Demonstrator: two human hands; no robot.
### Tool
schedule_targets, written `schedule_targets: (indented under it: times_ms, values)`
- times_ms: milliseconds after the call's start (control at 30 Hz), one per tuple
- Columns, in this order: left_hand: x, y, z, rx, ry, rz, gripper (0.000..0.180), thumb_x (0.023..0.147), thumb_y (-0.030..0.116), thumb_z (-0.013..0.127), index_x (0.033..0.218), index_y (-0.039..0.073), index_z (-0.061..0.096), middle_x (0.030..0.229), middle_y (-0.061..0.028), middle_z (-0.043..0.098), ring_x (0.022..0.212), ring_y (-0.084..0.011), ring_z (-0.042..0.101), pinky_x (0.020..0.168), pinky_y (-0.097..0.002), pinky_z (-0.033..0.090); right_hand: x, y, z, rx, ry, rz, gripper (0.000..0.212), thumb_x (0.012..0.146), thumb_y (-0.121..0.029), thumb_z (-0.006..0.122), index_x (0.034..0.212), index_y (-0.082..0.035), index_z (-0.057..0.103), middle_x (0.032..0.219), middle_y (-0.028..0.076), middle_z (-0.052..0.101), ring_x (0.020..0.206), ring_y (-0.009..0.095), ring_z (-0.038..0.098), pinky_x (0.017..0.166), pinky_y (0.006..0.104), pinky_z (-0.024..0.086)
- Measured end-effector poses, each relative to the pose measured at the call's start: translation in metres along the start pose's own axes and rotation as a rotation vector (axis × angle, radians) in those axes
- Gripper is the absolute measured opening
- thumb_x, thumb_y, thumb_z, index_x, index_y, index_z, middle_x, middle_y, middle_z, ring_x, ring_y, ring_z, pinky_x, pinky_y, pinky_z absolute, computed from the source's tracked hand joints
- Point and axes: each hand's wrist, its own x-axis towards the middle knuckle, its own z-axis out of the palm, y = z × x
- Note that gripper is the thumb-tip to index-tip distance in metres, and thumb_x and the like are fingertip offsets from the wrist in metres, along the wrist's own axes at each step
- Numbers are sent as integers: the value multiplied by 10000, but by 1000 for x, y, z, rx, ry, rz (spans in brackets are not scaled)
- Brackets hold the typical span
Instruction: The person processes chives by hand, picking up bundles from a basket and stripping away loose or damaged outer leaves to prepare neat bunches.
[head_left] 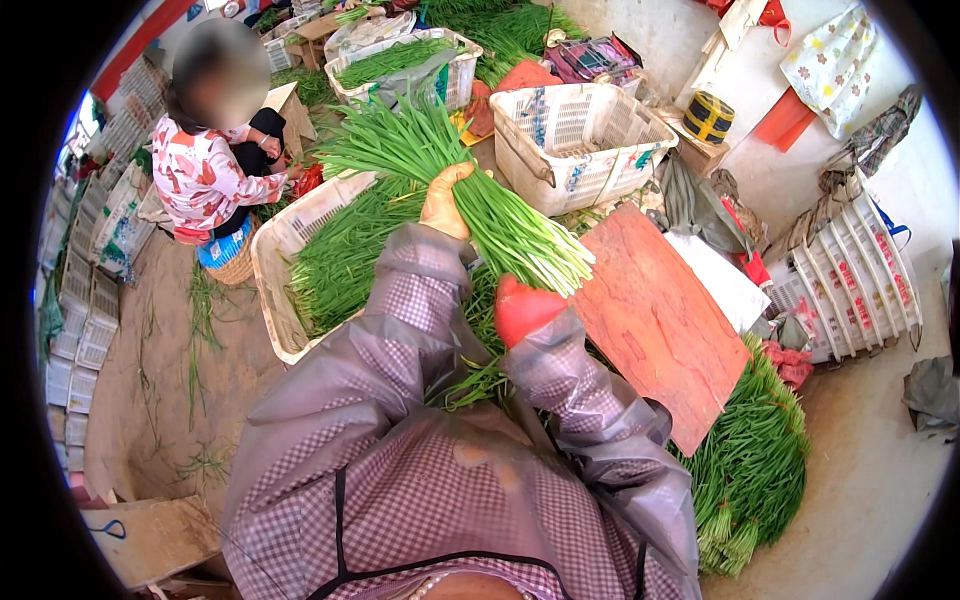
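My left hand (447, 200), in a pale yellow glove, is closed around a thick bunch of garlic chives (500, 225). Its green leaf tips fan out to the upper left, and the pale cut ends point to the lower right. Just below those ends is my right hand (524, 308) in a red glove; its fingers are hidden, so I cannot tell what it grips. Under the bunch, on the left, stands a white plastic crate (262, 250) with more chives (345, 255) lying in it. To the right of my red glove a reddish wooden board (665, 325) lies tilted.
Beside my right arm, a large heap of chives (750, 470) rests on the floor. Ahead stand another white crate (600, 190) and a filled crate (465, 75). At left a person (205, 170) sits low. A white crate (850, 275) leans near the right wall.
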Motion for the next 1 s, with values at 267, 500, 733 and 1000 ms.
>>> schedule_targets:
  times_ms: [267, 500, 733, 1000]
  values:
    - [-10, 9, -14, -139, -412, 36, 330, 817, 121, 600, 1142, 67, 578, 964, -86, 643, 910, -259, 615, 856, -451, 500, -20, -1, -10, 591, -238, 67, 114, 803, -147, 573, 707, -87, 556, 620, 155, 567, 604, 333, 602, 530, 455, 461]
    - [-14, 53, -18, -261, -618, 38, 530, 814, 116, 583, 1333, 131, 474, 994, -15, 615, 904, -217, 591, 904, -411, 452, -130, 93, 50, 211, -782, -71, 266, 888, -288, 522, 1054, -124, 649, 871, 135, 676, 823, 307, 661, 710, 393, 538]
    - [-25, 52, -24, -169, -711, 20, 650, 808, 147, 630, 1405, 135, 376, 982, 17, 569, 867, -169, 552, 898, -363, 425, -4, 68, -28, 1171, -230, 375, 302, 863, -249, 669, 1090, -50, 645, 747, 69, 636, 660, 147, 587, 624, 265, 472]
    - [-28, 47, -17, -134, -723, 9, 670, 781, 159, 647, 1399, 140, 388, 951, 22, 560, 843, -162, 548, 867, -363, 425, 24, 32, -32, 1404, -292, 419, 189, 877, -168, 662, 937, 10, 663, 696, 21, 592, 564, 79, 513, 525, 244, 430]
